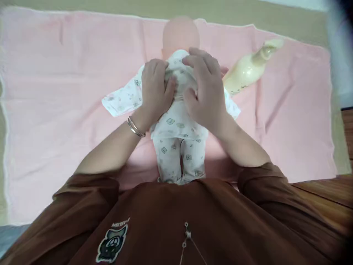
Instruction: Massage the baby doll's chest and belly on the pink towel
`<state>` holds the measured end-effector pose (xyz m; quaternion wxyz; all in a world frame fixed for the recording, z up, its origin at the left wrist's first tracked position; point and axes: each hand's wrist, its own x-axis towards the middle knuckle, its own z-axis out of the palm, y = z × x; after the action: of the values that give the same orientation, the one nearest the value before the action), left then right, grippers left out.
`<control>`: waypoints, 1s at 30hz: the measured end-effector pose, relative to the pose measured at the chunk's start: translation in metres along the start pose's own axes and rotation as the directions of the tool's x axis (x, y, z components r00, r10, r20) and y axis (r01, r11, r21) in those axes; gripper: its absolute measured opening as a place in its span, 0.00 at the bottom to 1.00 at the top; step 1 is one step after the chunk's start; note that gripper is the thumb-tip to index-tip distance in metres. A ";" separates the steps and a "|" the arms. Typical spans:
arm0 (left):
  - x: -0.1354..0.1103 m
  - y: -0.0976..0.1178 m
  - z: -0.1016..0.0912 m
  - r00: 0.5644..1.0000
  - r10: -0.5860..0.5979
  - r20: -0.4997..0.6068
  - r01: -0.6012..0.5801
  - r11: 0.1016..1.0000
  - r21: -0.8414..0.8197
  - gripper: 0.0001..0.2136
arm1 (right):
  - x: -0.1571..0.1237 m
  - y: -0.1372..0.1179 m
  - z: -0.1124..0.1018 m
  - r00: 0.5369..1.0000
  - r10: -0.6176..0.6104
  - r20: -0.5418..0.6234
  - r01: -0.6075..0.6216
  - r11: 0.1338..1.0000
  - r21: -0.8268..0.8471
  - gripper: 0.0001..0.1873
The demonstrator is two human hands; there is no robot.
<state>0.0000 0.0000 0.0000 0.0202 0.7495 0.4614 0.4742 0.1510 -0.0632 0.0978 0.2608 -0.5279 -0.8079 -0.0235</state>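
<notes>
A bald baby doll (181,35) lies in front of me with its head away from me, dressed in a white printed top (176,119) and matching trousers (168,156). Its face does not show. My left hand (157,84) rests on the top near the doll's left-side shoulder, thumb apart from the fingers. On the other side, my right hand (205,86) is over the upper body with fingers bent and spread, slightly blurred. Between my hands the cloth is wrinkled. One sleeve (122,98) stretches out to the left; the other is partly hidden behind my right hand.
A pale yellow pump bottle (245,71) lies tilted on the pink cloth (68,73), close to my right hand. Beneath the cloth a beige mat (234,11) shows at the edges. Wooden flooring (328,191) appears at the lower right.
</notes>
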 end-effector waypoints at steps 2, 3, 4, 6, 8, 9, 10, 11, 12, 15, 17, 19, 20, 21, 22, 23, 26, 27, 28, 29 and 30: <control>0.001 -0.005 0.002 1.000 0.016 -0.003 -0.016 1.000 -0.015 0.22 | -0.002 -0.001 0.027 0.995 0.039 0.096 -0.030 0.995 -0.091 0.27; 0.001 -0.007 0.003 1.000 0.020 -0.006 -0.020 1.000 -0.023 0.21 | -0.002 -0.002 0.035 0.989 0.058 0.134 -0.041 0.991 -0.127 0.28; 0.001 -0.008 0.004 1.000 0.020 -0.008 -0.021 0.999 -0.031 0.20 | -0.002 -0.003 0.040 0.983 0.075 0.169 -0.051 0.988 -0.146 0.27; 0.001 -0.009 0.005 1.000 0.008 -0.011 -0.008 0.999 -0.051 0.18 | -0.001 -0.004 0.037 0.973 0.085 0.213 -0.055 0.988 -0.144 0.26; 0.000 -0.007 0.004 1.000 -0.007 -0.019 0.006 0.998 -0.058 0.14 | 0.000 -0.006 0.025 0.981 0.076 0.176 -0.052 0.989 -0.139 0.25; 0.000 -0.006 0.004 1.000 -0.016 -0.017 0.015 0.998 -0.056 0.11 | 0.000 -0.007 0.020 0.986 0.085 0.145 -0.063 0.987 -0.151 0.25; -0.001 -0.005 0.003 0.999 -0.034 0.002 0.034 0.999 -0.040 0.08 | -0.001 -0.008 0.018 0.987 0.105 0.122 -0.084 0.983 -0.165 0.25; -0.001 -0.004 0.003 0.998 -0.063 0.019 0.063 0.998 -0.012 0.06 | -0.001 -0.008 0.019 0.984 0.135 0.115 -0.114 0.978 -0.173 0.25; -0.001 -0.004 0.003 0.995 -0.099 0.032 0.098 0.995 0.022 0.08 | -0.002 -0.009 0.022 0.977 0.174 0.119 -0.152 0.973 -0.176 0.25; -0.001 -0.004 0.006 0.977 -0.209 0.050 0.203 0.973 0.113 0.15 | -0.005 -0.008 0.037 0.954 0.242 0.176 -0.217 0.965 -0.146 0.27; 0.000 -0.005 0.007 0.970 -0.235 0.058 0.226 0.966 0.128 0.16 | -0.004 -0.006 0.039 0.950 0.231 0.210 -0.209 0.970 -0.121 0.26; -0.001 -0.005 0.006 0.970 -0.227 0.088 0.216 0.969 0.119 0.14 | -0.002 -0.004 0.033 0.961 0.189 0.203 -0.169 0.979 -0.113 0.26; -0.001 -0.005 0.005 0.971 -0.224 0.086 0.215 0.971 0.109 0.13 | -0.001 -0.004 0.029 0.971 0.169 0.171 -0.150 0.982 -0.118 0.26; -0.001 -0.004 0.004 0.972 -0.218 0.086 0.209 0.973 0.096 0.13 | 0.000 -0.004 0.026 0.979 0.150 0.137 -0.133 0.983 -0.128 0.26; -0.001 -0.004 0.002 0.974 -0.210 0.088 0.203 0.976 0.082 0.13 | 0.000 -0.005 0.024 0.984 0.138 0.112 -0.122 0.983 -0.139 0.26; 0.000 -0.003 0.001 0.975 -0.204 0.088 0.198 0.978 0.072 0.13 | 0.000 -0.005 0.024 0.985 0.138 0.106 -0.121 0.982 -0.148 0.26; 0.001 -0.002 -0.001 0.974 -0.189 0.121 0.185 0.982 0.048 0.12 | -0.001 -0.007 0.031 0.970 0.160 0.183 -0.134 0.980 -0.148 0.26; 0.001 -0.002 -0.001 0.972 -0.198 0.123 0.194 0.980 0.044 0.12 | -0.002 -0.007 0.031 0.967 0.154 0.205 -0.127 0.982 -0.137 0.26; 0.002 -0.002 -0.001 0.969 -0.218 0.119 0.215 0.976 0.043 0.12 | -0.003 -0.008 0.030 0.967 0.138 0.213 -0.113 0.986 -0.123 0.26; 0.002 -0.001 -0.001 0.963 -0.241 0.122 0.238 0.970 0.044 0.13 | -0.003 -0.008 0.027 0.971 0.115 0.207 -0.094 0.990 -0.109 0.27; 0.002 0.000 -0.002 0.956 -0.264 0.124 0.261 0.964 0.045 0.13 | -0.003 -0.008 0.022 0.978 0.091 0.190 -0.074 0.992 -0.098 0.27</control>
<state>-0.0012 0.0012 0.0022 0.1021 0.7109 0.5613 0.4113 0.1362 -0.0626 0.0789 0.1575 -0.5720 -0.8050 0.0025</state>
